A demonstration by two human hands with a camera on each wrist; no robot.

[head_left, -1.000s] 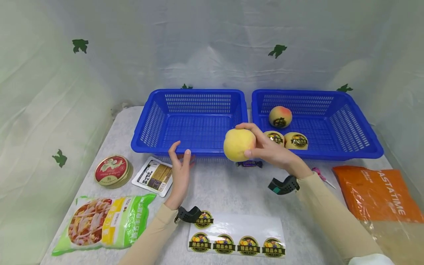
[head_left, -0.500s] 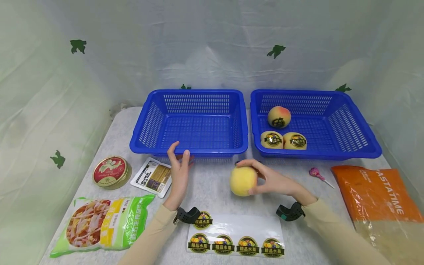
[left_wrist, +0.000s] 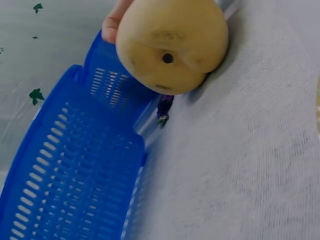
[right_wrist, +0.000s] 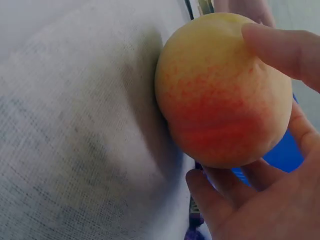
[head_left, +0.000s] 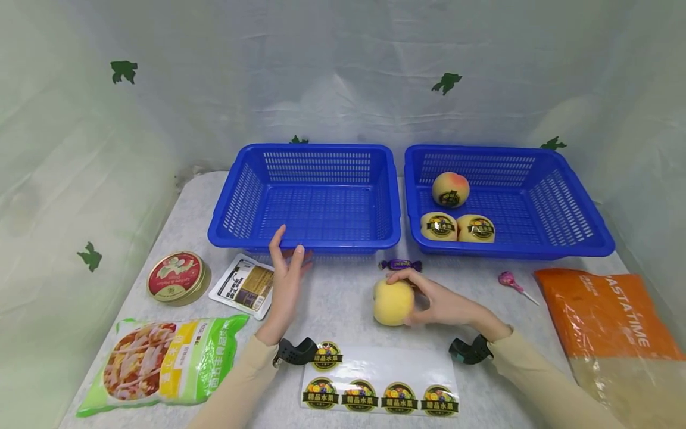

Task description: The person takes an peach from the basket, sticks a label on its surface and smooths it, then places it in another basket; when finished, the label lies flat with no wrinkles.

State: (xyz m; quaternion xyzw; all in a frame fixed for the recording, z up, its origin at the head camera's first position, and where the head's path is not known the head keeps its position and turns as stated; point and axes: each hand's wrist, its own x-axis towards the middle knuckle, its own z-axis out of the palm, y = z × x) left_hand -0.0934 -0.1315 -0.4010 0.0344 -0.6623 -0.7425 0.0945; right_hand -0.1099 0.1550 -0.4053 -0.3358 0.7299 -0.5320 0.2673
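A yellow peach (head_left: 393,302) with a red blush is low at the middle of the table, in front of the two baskets. My right hand (head_left: 447,300) grips it from the right, thumb and fingers curled round its sides; the blushed side of the peach (right_wrist: 225,95) fills the right wrist view. In the left wrist view, the end of the peach (left_wrist: 172,45) with a dark spot shows. My left hand (head_left: 287,286) holds nothing; its fingers are loosely bent and overlap the front rim of the left blue basket (head_left: 343,243).
Three stickered peaches lie in the right blue basket (head_left: 514,249). A sticker sheet (head_left: 386,369) lies in front. Around are a purple candy (head_left: 400,265), lollipop (head_left: 506,278), orange-topped bag (head_left: 600,310), red-lidded tin (head_left: 177,278), white pouch (head_left: 243,286) and green food bag (head_left: 166,360).
My right hand has brought the peach down from the basket rims toward the table in front of them. The left hand has stayed almost where it was.
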